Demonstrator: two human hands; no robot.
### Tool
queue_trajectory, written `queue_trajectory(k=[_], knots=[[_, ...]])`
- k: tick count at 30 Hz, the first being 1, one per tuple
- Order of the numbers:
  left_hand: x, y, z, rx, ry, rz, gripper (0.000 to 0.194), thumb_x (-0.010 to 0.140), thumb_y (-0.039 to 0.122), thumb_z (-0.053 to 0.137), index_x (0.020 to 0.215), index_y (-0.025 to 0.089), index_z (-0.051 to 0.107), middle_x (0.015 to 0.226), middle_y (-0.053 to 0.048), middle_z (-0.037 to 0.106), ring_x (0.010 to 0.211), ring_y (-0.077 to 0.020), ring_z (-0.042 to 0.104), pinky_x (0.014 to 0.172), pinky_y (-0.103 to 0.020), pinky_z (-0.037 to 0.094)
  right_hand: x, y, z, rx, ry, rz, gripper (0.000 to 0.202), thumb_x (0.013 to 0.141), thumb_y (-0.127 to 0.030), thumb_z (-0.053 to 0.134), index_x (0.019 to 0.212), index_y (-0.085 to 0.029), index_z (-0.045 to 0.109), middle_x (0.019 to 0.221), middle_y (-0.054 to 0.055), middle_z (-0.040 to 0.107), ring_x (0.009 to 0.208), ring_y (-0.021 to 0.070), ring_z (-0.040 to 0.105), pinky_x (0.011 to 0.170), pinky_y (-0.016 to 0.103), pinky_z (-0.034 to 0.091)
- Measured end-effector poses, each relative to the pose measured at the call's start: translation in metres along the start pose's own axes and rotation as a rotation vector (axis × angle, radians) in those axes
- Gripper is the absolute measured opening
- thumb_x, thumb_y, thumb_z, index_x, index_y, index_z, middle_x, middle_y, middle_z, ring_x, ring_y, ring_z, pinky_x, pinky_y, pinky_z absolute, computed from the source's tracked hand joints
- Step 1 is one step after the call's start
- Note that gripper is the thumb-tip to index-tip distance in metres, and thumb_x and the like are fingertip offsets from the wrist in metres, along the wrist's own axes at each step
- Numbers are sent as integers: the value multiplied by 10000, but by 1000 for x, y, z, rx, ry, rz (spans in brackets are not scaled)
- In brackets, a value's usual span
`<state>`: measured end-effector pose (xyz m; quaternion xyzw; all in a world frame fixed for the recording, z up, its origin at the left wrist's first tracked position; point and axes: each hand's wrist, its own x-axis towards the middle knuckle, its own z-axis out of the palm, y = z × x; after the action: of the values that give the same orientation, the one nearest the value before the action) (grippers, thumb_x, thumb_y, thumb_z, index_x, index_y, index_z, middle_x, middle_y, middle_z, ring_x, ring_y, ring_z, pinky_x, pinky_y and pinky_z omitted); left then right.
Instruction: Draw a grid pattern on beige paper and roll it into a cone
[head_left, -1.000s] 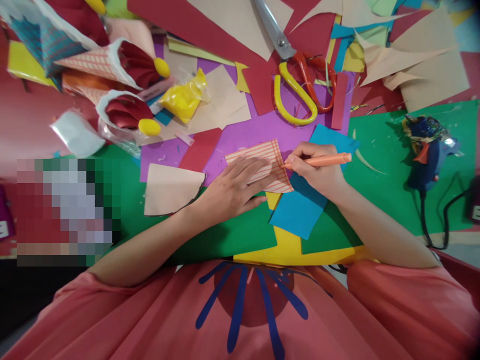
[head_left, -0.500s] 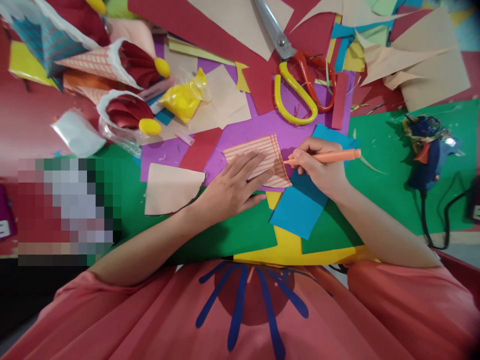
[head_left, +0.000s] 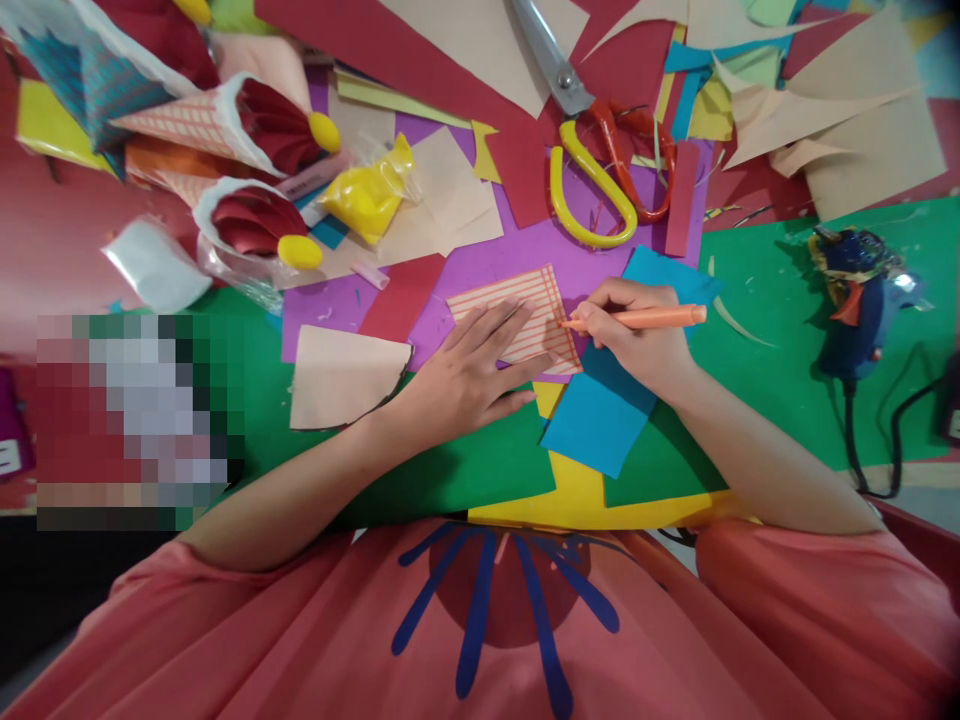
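Note:
A beige paper piece (head_left: 544, 290) with orange stripes and a few crossing lines along its right side lies in front of me. My left hand (head_left: 476, 375) rests flat on it, fingers spread. In my right hand (head_left: 637, 330) is an orange marker (head_left: 664, 316), its tip at the paper's right-hand lines. Under my right hand lies a blue paper strip (head_left: 600, 410). Left of my left hand is a plain beige paper piece (head_left: 341, 380) with a dark curved edge.
Scissors (head_left: 592, 190) with yellow and red handles lie beyond the paper. At right is a blue glue gun (head_left: 859, 310) with a cord. Decorated paper cones (head_left: 217, 125), a yellow plastic packet (head_left: 371, 195) and coloured scraps cover the far side.
My right hand and the marker have shifted slightly left, the tip moving a little further onto the striped paper. My left hand stays nearly in place.

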<state>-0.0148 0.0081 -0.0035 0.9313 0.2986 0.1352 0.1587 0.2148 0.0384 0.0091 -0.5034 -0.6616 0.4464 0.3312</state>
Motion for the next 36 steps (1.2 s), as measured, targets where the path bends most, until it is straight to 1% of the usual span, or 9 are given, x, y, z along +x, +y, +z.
queue_trajectory(k=[6,9,12,14,17,20,26,31,36], knots=[[1,0,0,18,11,15,346,957,326,502,1286,232,560,1465,-225,417,1379,-376,396,1051,-588,389,1,-2,0,-23,-16,18,280,812,-213,560,544,-180,486,495,-37,497,476,73,408,491,252,304],[0,0,0,14,2,3,358,958,324,498,1304,246,547,1478,-211,407,1384,-372,387,1059,-590,380,2,-3,0,-29,-24,43,269,784,-195,551,526,-180,477,483,-37,492,469,69,395,482,250,296],[0,0,0,7,-15,-14,371,960,329,491,1322,261,534,1496,-193,391,1394,-366,372,1069,-590,370,2,-5,-1,27,-51,74,230,754,-178,535,527,-178,498,481,-35,509,464,70,413,471,240,312],[0,1,0,10,-20,-9,372,963,337,483,1322,252,536,1493,-200,391,1395,-368,369,1070,-591,369,2,-5,-1,91,-45,87,220,747,-187,530,529,-180,503,490,-32,525,465,71,432,468,236,329],[1,1,0,25,-7,-16,398,968,348,470,1345,232,518,1491,-216,386,1402,-372,356,1070,-593,367,2,-3,-1,137,13,88,249,769,-233,547,530,-183,498,508,-30,531,470,70,445,470,236,342],[1,2,-1,34,-3,-66,448,969,376,464,1391,227,475,1521,-195,357,1420,-357,329,1084,-575,363,1,-2,-1,126,40,87,268,799,-264,571,552,-186,505,514,-36,525,475,73,448,478,238,346],[3,3,-3,23,-23,-39,464,974,381,451,1392,181,480,1421,-139,517,1334,-295,451,1124,-528,341,0,-2,-1,62,10,41,245,827,-264,580,601,-183,531,533,-38,524,501,75,449,505,247,344],[4,3,-3,33,-13,-7,441,974,368,455,1375,190,498,1413,-141,520,1302,-301,476,1092,-542,371,-1,-1,-1,-9,-5,23,256,835,-292,575,609,-177,541,535,-33,531,504,77,452,504,247,336],[3,3,-3,21,-18,-19,444,975,375,454,1392,226,479,1427,-136,506,1311,-302,467,1092,-565,363,0,-2,-2,-31,-18,12,259,837,-294,570,609,-177,539,539,-32,535,503,80,448,506,245,333]])
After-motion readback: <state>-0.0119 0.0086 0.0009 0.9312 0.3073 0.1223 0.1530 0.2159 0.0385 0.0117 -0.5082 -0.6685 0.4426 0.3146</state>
